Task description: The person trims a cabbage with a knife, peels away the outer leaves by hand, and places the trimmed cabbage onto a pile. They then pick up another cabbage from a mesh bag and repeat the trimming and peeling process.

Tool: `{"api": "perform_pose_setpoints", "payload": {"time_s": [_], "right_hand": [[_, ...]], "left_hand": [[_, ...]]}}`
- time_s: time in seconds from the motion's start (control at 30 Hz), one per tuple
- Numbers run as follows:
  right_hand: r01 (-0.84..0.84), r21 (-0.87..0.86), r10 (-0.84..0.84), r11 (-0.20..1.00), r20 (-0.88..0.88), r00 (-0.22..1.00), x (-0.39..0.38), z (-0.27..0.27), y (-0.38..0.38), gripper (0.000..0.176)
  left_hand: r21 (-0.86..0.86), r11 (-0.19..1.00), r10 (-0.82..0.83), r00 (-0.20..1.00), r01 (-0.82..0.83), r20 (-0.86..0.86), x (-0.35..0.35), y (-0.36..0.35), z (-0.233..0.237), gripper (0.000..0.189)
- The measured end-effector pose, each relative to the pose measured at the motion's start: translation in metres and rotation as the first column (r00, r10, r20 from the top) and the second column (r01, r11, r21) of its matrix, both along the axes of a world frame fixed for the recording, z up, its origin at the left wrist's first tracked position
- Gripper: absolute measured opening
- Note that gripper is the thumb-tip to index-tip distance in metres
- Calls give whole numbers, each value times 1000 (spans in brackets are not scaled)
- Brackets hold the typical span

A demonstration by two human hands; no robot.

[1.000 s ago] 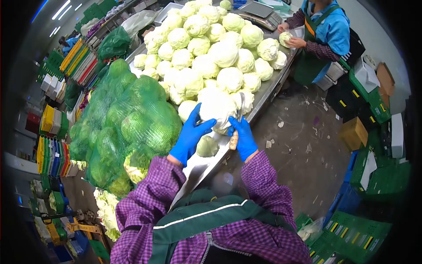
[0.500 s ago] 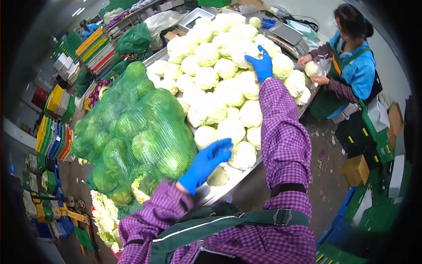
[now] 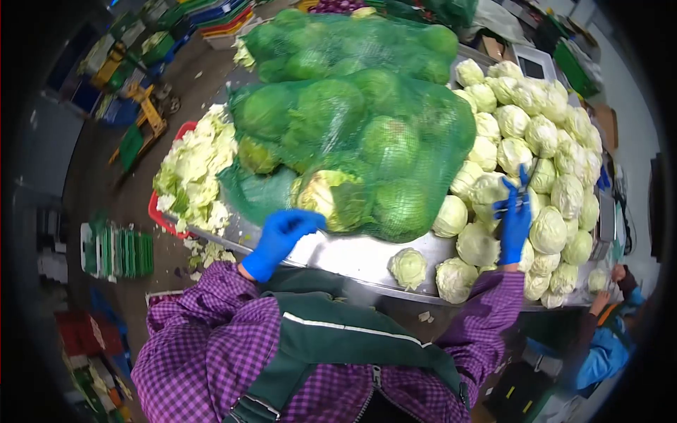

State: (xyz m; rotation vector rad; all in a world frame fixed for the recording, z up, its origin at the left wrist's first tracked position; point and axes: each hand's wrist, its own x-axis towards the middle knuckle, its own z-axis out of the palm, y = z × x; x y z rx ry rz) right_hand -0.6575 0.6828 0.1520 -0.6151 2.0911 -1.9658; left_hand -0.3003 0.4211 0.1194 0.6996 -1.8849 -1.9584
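Note:
My left hand (image 3: 282, 238), in a blue glove, hovers at the table's front edge beside the mouth of a green net bag (image 3: 391, 148) full of cabbages. Its fingers are loosely bent with nothing visible in them, their tips close to a yellowish cabbage (image 3: 319, 195) at the bag's opening. On the right, my gloved right hand (image 3: 515, 215) is over the pile of trimmed pale cabbages (image 3: 541, 134). Its fingers are bent around a thin dark-grey item, too small to make out. A single trimmed cabbage (image 3: 407, 268) sits between my hands on the metal table (image 3: 345, 262).
A second net bag of cabbages (image 3: 310, 53) lies behind the first. Trimmed leaves (image 3: 197, 166) overflow a red crate (image 3: 161, 215) at left. At lower right a co-worker in blue (image 3: 603, 356) handles a cabbage (image 3: 598, 280). A yellow pallet jack (image 3: 144, 116) stands beyond.
The view has swung left towards the net bags and leaves. My right hand has drawn back from far over the pile, its fingers now bent. The left hand is now near the bag's opening.

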Motion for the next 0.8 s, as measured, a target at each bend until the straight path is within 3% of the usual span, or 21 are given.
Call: {"api": "perform_pose_setpoints", "payload": {"time_s": [0.07, 0.13, 0.2, 0.23, 0.27, 0.3, 0.37, 0.4, 0.47, 0.5, 0.57, 0.6, 0.67, 0.7, 0.77, 0.8], "right_hand": [[-125, 88, 123, 988, 21, 992, 46, -13, -29, 46], [-226, 65, 219, 972, 103, 970, 85, -23, -50, 47], [-283, 25, 276, 959, 151, 949, 123, -18, -67, 48], [-295, 5, 289, 955, 188, 939, 138, -16, -73, 48], [-326, -9, 322, 945, 178, 930, 149, -19, -77, 47], [-352, -29, 348, 936, 247, 905, 164, -11, -83, 46], [-413, -78, 415, 907, 322, 851, 195, -1, -98, 42], [-476, -14, 455, 879, 320, 831, 208, 5, -107, 37], [-588, -32, 544, 808, 425, 724, 234, -4, -134, 33], [-636, -48, 597, 771, 406, 692, 248, -10, -149, 34], [-684, -60, 661, 727, 331, 674, 282, -36, -181, 38], [-698, -53, 682, 714, 277, 677, 296, -48, -203, 40], [-689, -114, 667, 715, 404, 626, 316, -49, -243, 43], [-651, -87, 605, 754, 478, 637, 326, -63, -262, 42], [-576, -93, 556, 812, 424, 715, 339, -72, -294, 44], [-523, -106, 519, 846, 394, 759, 346, -77, -312, 45]], "left_hand": [[-24, 959, 282, 958, -284, -43, 21, -29, -10, 24], [-151, 886, 437, 899, -438, -41, 29, -60, -32, 22], [-198, 875, 452, 892, -441, 13, 34, -98, -91, 32], [-278, 847, 491, 867, -452, 86, 36, -114, -124, 48], [-354, 818, 529, 834, -453, 156, 37, -128, -139, 63], [-353, 814, 536, 831, -461, 149, 33, -139, -138, 63], [-801, 453, 631, 776, -391, -22, 18, -157, -135, 99], [-799, 456, 630, 776, -393, -22, 15, -170, -137, 99], [-814, 467, 683, 725, -344, 85, -7, -200, -143, 120], [-794, 523, 652, 745, -308, 141, -13, -219, -135, 131], [-723, 627, 592, 781, -289, 201, -16, -242, -125, 135], [-710, 650, 546, 816, -271, 188, -14, -257, -130, 134], [-627, 751, 357, 926, -207, 121, 2, -293, -144, 125], [-550, 814, 228, 974, -185, 11, 12, -310, -156, 119], [-259, 963, 49, 992, -78, -119, 36, -322, -154, 107], [-199, 978, 53, 996, -67, -77, 47, -331, -160, 101]]}}
